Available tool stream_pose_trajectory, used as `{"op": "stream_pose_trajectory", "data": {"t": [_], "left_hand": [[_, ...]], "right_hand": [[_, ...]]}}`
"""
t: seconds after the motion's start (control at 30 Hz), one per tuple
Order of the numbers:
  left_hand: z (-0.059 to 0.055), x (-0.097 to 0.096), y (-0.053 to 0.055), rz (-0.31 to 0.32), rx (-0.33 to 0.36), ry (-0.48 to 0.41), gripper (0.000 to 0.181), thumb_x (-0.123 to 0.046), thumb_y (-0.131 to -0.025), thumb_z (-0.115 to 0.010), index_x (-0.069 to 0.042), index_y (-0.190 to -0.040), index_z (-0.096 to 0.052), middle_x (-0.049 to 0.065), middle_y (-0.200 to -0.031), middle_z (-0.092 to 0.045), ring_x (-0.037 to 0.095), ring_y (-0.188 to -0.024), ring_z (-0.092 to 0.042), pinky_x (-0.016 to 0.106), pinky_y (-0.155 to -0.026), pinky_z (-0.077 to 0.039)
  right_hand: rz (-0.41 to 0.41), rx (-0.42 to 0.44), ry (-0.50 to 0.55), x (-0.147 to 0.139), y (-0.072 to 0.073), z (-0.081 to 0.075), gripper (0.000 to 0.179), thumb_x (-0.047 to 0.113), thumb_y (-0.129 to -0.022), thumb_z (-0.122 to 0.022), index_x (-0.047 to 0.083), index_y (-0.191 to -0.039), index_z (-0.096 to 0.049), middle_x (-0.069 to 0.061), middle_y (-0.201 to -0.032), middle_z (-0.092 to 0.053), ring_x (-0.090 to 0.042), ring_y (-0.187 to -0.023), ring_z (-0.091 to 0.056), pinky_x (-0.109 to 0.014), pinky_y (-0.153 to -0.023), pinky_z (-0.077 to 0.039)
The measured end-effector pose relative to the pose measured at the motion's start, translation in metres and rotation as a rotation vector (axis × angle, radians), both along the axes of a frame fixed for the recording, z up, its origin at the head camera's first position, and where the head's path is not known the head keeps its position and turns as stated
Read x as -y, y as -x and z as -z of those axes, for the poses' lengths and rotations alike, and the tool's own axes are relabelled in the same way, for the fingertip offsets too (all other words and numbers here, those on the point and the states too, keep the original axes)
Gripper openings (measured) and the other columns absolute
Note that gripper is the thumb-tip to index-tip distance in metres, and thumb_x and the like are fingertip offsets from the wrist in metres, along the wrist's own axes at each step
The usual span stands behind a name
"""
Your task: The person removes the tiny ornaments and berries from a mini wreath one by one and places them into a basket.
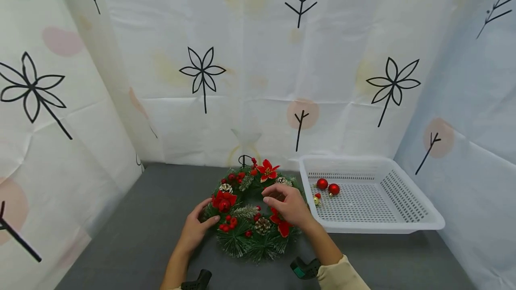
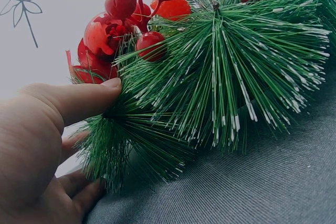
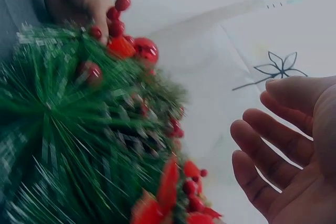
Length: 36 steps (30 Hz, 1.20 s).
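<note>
A green Christmas wreath [image 1: 258, 249] with red poinsettias [image 1: 268, 170], pine cones [image 1: 263, 226] and berry sprigs lies on the grey table. At its left side my left hand [image 1: 193, 232] grips it, thumb on the upper side and fingers around the outer needles [image 2: 131, 156]. Close to that thumb, a shiny red ball [image 2: 102, 32] sits among the berries and the left poinsettia. Over the wreath's right part hovers my right hand [image 1: 292, 207]. Its fingers, loosely bent in the right wrist view, hold nothing and stay apart from the greenery.
To the right stands a white perforated plastic basket [image 1: 403, 225]. Red balls [image 1: 333, 189] and a small gold ball [image 1: 316, 201] lie near its left end. A black wire loop [image 1: 243, 160] shows at the wreath's far edge. Printed white cloth [image 1: 250, 70] surrounds the table.
</note>
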State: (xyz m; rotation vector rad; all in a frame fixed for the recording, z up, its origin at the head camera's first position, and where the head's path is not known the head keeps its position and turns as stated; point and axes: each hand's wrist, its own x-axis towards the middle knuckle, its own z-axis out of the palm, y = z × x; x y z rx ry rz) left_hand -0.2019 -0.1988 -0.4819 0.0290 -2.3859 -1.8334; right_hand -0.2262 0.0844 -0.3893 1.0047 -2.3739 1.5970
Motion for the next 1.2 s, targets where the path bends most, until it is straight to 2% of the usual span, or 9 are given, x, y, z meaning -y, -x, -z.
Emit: {"op": "stream_pose_trajectory", "data": {"t": [0.13,0.33,0.47,0.7,0.8,0.9,1.0,1.07,1.2], "left_hand": [[-0.001,0.000,0.001,-0.006,0.005,0.001,0.062,-0.010,-0.088,-0.072,0.001,-0.143,-0.045,0.029,-0.149,-0.034,0.049,-0.136,-0.029,0.061,-0.104,-0.029],[-0.002,0.000,0.001,-0.011,0.007,0.005,0.061,-0.009,-0.088,-0.072,0.001,-0.142,-0.045,0.028,-0.149,-0.034,0.049,-0.136,-0.029,0.061,-0.104,-0.029],[-0.002,0.000,0.001,-0.011,0.004,0.008,0.061,-0.009,-0.088,-0.072,0.001,-0.142,-0.045,0.028,-0.149,-0.034,0.049,-0.136,-0.029,0.061,-0.104,-0.029],[-0.001,0.000,0.000,0.002,-0.002,0.021,0.062,-0.011,-0.089,-0.072,0.002,-0.142,-0.045,0.029,-0.148,-0.035,0.050,-0.135,-0.029,0.062,-0.103,-0.030],[0.001,0.000,0.001,-0.002,-0.003,0.021,0.061,-0.010,-0.088,-0.073,0.002,-0.142,-0.046,0.029,-0.147,-0.036,0.050,-0.135,-0.030,0.062,-0.103,-0.030],[0.009,0.001,0.006,-0.013,0.007,0.006,0.062,-0.010,-0.088,-0.073,0.001,-0.142,-0.046,0.028,-0.148,-0.036,0.048,-0.135,-0.030,0.061,-0.104,-0.029],[0.022,0.006,0.014,-0.021,0.002,0.012,0.063,-0.012,-0.088,-0.074,-0.002,-0.143,-0.045,0.026,-0.149,-0.036,0.047,-0.136,-0.030,0.060,-0.104,-0.029],[0.030,0.007,0.018,-0.026,0.002,0.007,0.064,-0.014,-0.088,-0.074,-0.005,-0.144,-0.045,0.023,-0.150,-0.036,0.044,-0.137,-0.030,0.059,-0.105,-0.029],[0.034,0.008,0.019,-0.025,-0.007,0.005,0.064,-0.016,-0.087,-0.075,-0.007,-0.144,-0.046,0.022,-0.150,-0.037,0.043,-0.137,-0.031,0.059,-0.105,-0.029]], "right_hand": [[-0.033,0.018,0.028,0.008,-0.004,0.003,0.014,-0.001,-0.092,-0.064,-0.005,-0.105,-0.067,-0.019,-0.095,-0.067,-0.038,-0.076,-0.062,-0.033,-0.067,-0.052],[-0.068,0.047,0.045,0.019,-0.010,0.006,0.015,0.000,-0.092,-0.064,-0.006,-0.105,-0.067,-0.019,-0.096,-0.067,-0.037,-0.076,-0.063,-0.033,-0.067,-0.052],[-0.090,0.100,0.065,0.026,-0.013,0.009,0.015,0.000,-0.092,-0.064,-0.007,-0.106,-0.066,-0.019,-0.096,-0.067,-0.040,-0.075,-0.063,-0.031,-0.065,-0.052],[-0.112,0.156,0.072,0.036,-0.018,0.017,0.017,0.002,-0.092,-0.065,-0.007,-0.107,-0.066,-0.019,-0.100,-0.068,-0.028,-0.081,-0.066,-0.028,-0.069,-0.052],[-0.122,0.165,0.085,0.040,-0.021,0.018,0.018,0.001,-0.092,-0.065,-0.008,-0.107,-0.066,-0.021,-0.098,-0.068,-0.032,-0.081,-0.067,-0.028,-0.071,-0.053],[-0.132,0.180,0.094,0.044,-0.023,0.020,0.018,0.001,-0.092,-0.065,-0.008,-0.107,-0.066,-0.022,-0.096,-0.068,-0.038,-0.080,-0.067,-0.029,-0.071,-0.054],[-0.137,0.185,0.094,0.048,-0.023,0.022,0.018,0.000,-0.091,-0.065,-0.009,-0.107,-0.066,-0.021,-0.095,-0.067,-0.040,-0.079,-0.066,-0.028,-0.069,-0.054],[-0.127,0.176,0.083,0.050,-0.022,0.027,0.017,0.000,-0.091,-0.066,-0.008,-0.106,-0.066,-0.020,-0.095,-0.068,-0.038,-0.076,-0.066,-0.028,-0.066,-0.053],[-0.094,0.145,0.050,0.054,-0.015,0.044,0.018,0.003,-0.091,-0.068,-0.003,-0.107,-0.068,-0.016,-0.097,-0.069,-0.027,-0.068,-0.064,-0.029,-0.064,-0.052]]}}
